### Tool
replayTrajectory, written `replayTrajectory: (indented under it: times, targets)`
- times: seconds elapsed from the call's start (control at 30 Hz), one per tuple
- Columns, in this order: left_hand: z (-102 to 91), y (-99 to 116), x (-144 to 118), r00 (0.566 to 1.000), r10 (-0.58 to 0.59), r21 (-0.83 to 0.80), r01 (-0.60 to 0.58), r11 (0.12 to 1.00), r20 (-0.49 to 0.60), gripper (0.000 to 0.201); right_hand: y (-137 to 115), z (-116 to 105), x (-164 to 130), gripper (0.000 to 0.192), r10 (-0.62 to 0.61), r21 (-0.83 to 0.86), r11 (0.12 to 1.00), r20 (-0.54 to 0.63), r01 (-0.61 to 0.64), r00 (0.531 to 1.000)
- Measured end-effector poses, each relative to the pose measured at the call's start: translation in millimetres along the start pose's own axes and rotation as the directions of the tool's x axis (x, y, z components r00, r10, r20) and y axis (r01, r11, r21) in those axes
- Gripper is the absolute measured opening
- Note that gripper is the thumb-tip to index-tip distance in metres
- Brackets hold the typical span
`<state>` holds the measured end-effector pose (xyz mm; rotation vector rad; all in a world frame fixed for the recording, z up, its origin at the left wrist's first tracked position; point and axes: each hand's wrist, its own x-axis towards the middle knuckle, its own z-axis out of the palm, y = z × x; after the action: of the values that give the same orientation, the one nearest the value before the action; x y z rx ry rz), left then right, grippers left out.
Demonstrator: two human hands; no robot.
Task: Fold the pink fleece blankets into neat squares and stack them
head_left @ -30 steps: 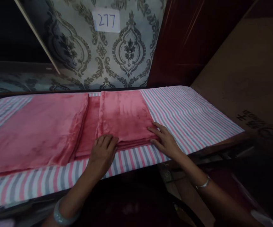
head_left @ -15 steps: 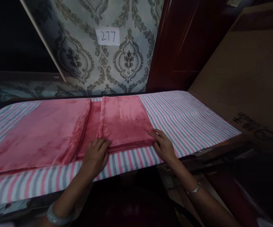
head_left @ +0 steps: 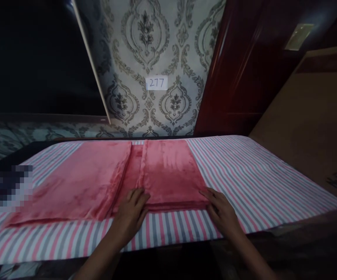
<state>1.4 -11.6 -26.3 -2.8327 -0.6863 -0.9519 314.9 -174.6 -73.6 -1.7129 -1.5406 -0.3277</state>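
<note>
A pink plush blanket [head_left: 168, 171] lies folded in layers, with a wide left panel [head_left: 89, 179] and a narrower right panel. Between these panels a lower strip [head_left: 130, 167] of the same cloth shows. My left hand [head_left: 132, 210] is closed on the near edge of the right panel, by its inner corner; its fingertips are partly hidden. At the panel's near right corner, my right hand [head_left: 219, 208] pinches the edge between thumb and fingers.
A striped cloth [head_left: 244, 175] covers the table under the blanket. Behind stand a dark screen [head_left: 40, 58] and a patterned wall bearing a "277" label [head_left: 157, 82]. A large cardboard box [head_left: 311, 124] borders the right side, beside a dark red panel [head_left: 238, 66].
The view has tilted up and swung left, so everything sits lower and further right. Both hands stay at the same corners of the right panel, and the folds look unchanged.
</note>
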Motion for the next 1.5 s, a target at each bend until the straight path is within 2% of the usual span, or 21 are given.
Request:
replayTrajectory:
  times: [0.17,0.27,0.33,0.5,0.6,0.73,0.83,0.9,0.93,1.03,1.1,1.27,1.4,1.5]
  targets:
    - [0.6,6,-1,0.998,-0.065,0.088,0.065,0.994,-0.009,0.03,0,0,0,0.044,-0.032,-0.01,0.999,-0.011,0.032,0.999]
    - [-0.5,14,-1,0.992,-0.125,0.17,0.121,0.978,0.014,0.031,1,0,-2,0.044,-0.047,-0.02,0.999,-0.029,0.047,0.998]
    - [-0.8,18,-1,0.988,-0.146,0.161,0.138,0.977,0.042,0.029,2,1,-4,0.045,-0.063,-0.017,0.998,-0.049,0.063,0.997]
    - [-2.1,20,-3,0.981,-0.19,0.016,0.189,0.982,0.036,0.03,7,2,-7,0.045,-0.07,0.004,0.997,-0.069,0.071,0.995]
    - [-8.4,19,-3,0.972,-0.23,-0.138,0.233,0.963,0.041,0.02,8,2,-7,0.044,-0.096,-0.007,0.995,-0.069,0.096,0.993]
    - [-16.3,13,5,0.948,-0.307,-0.447,0.309,0.84,0.079,0.013,7,0,-5,0.043,-0.112,-0.023,0.994,-0.05,0.111,0.992]
    - [-13.1,5,14,0.892,-0.44,-0.556,0.42,0.717,0.107,0.021,5,-2,-5,0.039,-0.117,-0.046,0.992,-0.044,0.114,0.992]
    - [-7.0,2,19,0.846,-0.526,-0.54,0.485,0.688,0.089,0.022,4,-3,-5,0.038,-0.126,-0.061,0.99,-0.034,0.124,0.991]
    - [-3.4,1,20,0.837,-0.542,-0.525,0.495,0.692,0.075,0.029,4,-3,-6,0.037,-0.128,-0.064,0.99,-0.029,0.126,0.991]
    - [6.5,0,21,0.86,-0.507,-0.502,0.463,0.73,0.057,0.048,5,-2,-7,0.038,-0.117,-0.066,0.991,-0.034,0.114,0.993]
    - [10.6,0,19,0.869,-0.492,-0.494,0.448,0.745,0.047,0.051,6,-1,-8,0.038,-0.113,-0.066,0.992,-0.029,0.111,0.993]
    - [8.6,-3,16,0.862,-0.503,-0.472,0.47,0.746,0.062,0.042,5,-2,-6,0.039,-0.105,-0.057,0.993,0.004,0.105,0.994]
    - [0.2,-11,17,0.8,-0.596,-0.494,0.548,0.675,0.072,0.017,1,-4,-7,0.041,-0.035,-0.029,0.999,0.028,0.036,0.999]
    - [-1.1,-13,21,0.789,-0.605,-0.456,0.581,0.675,0.11,0.017,-1,-5,-7,0.045,0.06,-0.035,0.998,-0.002,-0.06,0.998]
